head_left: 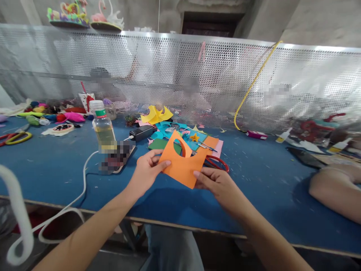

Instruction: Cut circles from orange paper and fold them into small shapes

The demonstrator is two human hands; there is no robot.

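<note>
An orange sheet of craft foam or paper (180, 165), with a rounded piece cut out of its upper part, is held up above the table. My left hand (148, 167) pinches its left edge, thumb on the near face. At the lower right corner, my right hand (211, 180) grips it the same way. Just behind the sheet lie red-handled scissors (218, 162), partly hidden by it. Past them are a pair of compasses (206, 146), a small orange star-like piece (194, 137) and blue, green and pink sheets.
A bottle of yellowish liquid (103, 130) and a phone (120, 158) with a white cable stand left on the blue table (248, 188). Yellow cut scraps (156, 114) lie at the back by a perforated metal panel (220, 79). Another person's arm (335, 188) rests at right.
</note>
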